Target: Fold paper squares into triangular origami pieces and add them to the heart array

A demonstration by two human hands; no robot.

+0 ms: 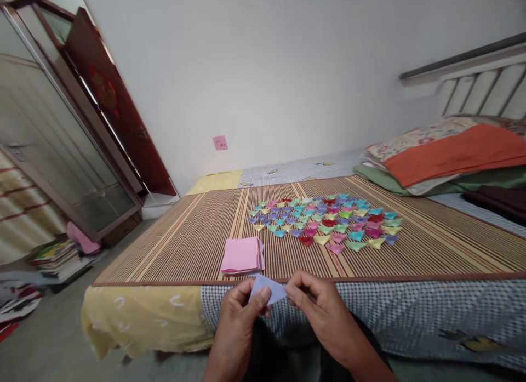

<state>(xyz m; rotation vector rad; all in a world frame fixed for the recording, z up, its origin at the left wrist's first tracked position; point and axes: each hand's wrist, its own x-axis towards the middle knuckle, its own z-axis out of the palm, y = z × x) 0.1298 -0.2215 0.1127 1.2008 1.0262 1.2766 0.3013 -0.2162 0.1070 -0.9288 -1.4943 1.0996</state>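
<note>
A pale blue-violet sheet of paper [274,291], folded into a triangle, is held between my hands just in front of the bed's edge. My left hand [242,311] grips its left part, with the thumb lying on top and the fingers beneath. At the triangle's right corner, the thumb and forefinger of my right hand [318,300] pinch the tip. Right behind the paper lies a stack of square paper sheets [241,254], pink on top. Farther back and to the right, many small folded paper pieces [329,223] in several colours are spread in rows.
A striped bamboo mat [181,245] covers the bed, over patterned sheets hanging at the front. Folded bedding [456,152] and pillows lie at the right by a white headboard [485,91]. A red door [110,91] stands at the left, with stacked books [59,258] on the floor.
</note>
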